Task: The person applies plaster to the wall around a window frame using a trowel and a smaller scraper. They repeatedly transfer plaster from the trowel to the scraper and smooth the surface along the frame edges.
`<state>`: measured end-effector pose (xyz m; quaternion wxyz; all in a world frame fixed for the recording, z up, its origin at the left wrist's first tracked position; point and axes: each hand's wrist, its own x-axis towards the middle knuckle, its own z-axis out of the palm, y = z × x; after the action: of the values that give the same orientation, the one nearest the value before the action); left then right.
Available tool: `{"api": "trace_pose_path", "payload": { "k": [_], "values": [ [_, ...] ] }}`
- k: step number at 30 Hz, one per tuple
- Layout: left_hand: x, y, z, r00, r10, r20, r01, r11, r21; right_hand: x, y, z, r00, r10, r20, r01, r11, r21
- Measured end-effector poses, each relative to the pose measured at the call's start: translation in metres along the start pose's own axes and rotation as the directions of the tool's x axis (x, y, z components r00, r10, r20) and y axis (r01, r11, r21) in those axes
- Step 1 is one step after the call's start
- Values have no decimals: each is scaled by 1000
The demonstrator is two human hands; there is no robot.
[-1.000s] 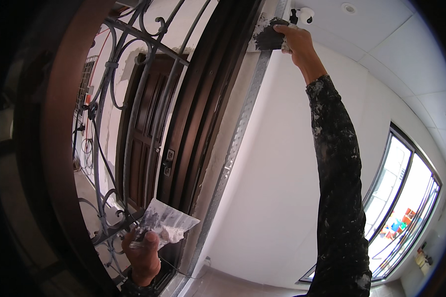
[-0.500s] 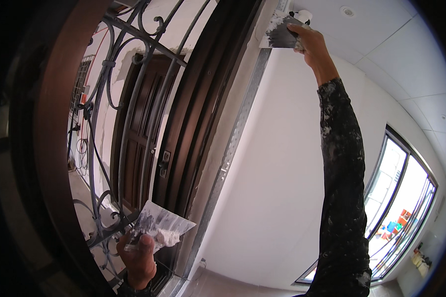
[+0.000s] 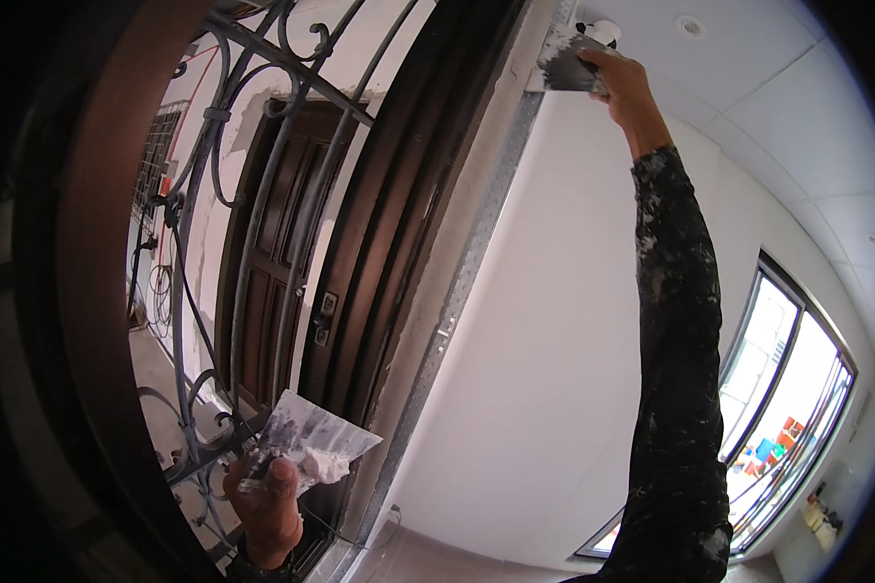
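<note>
My right hand (image 3: 627, 92) is raised high, closed on a wide putty knife (image 3: 562, 60) whose blade, smeared with white compound, lies at the top of the plastered strip with a perforated metal corner bead (image 3: 486, 228) beside the dark wooden door frame (image 3: 389, 223). Low on the left, my left hand (image 3: 267, 515) grips a second metal blade (image 3: 321, 423), held flat with a lump of white compound (image 3: 326, 464) on it, in front of the iron grille. My right sleeve is dark and spattered with white.
A scrolled iron grille (image 3: 216, 114) stands at the left, with a wooden door (image 3: 282, 243) and cables on the wall beyond. A white wall (image 3: 535, 340) runs right of the bead to a sliding window (image 3: 758, 369). Overhead are a panelled ceiling (image 3: 778, 117) and a small white fixture (image 3: 601, 30).
My right hand and its knife have moved slightly right and up along the top of the strip. My left hand and blade sit a little further left in the view, as does the door.
</note>
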<state>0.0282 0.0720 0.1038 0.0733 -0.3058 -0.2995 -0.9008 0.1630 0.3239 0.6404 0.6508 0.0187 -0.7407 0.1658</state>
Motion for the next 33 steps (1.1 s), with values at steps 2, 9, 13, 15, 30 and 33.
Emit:
{"api": "trace_pose_path", "payload": {
  "k": [2,9,13,15,30,33],
  "values": [
    [0,0,1,1000,2,4,-2,1000,2,-2,-4,-8,1000,9,-15,-9,1000,-5],
    [0,-1,4,1000,-7,-7,7,1000,1,23,-15,7,999,10,44,-9,999,-34],
    [2,0,0,1000,10,25,-11,1000,26,42,-10,20,1000,-1,23,2,998,-64],
    [2,0,0,999,-31,23,30,999,31,48,-6,24,1000,9,16,-8,995,-104],
    [0,1,3,999,-35,25,35,999,6,5,-13,13,999,-41,29,39,998,39],
    [-2,1,6,999,-25,-41,25,1000,-14,-1,-8,23,999,3,48,-4,1000,18]
  ]
}}
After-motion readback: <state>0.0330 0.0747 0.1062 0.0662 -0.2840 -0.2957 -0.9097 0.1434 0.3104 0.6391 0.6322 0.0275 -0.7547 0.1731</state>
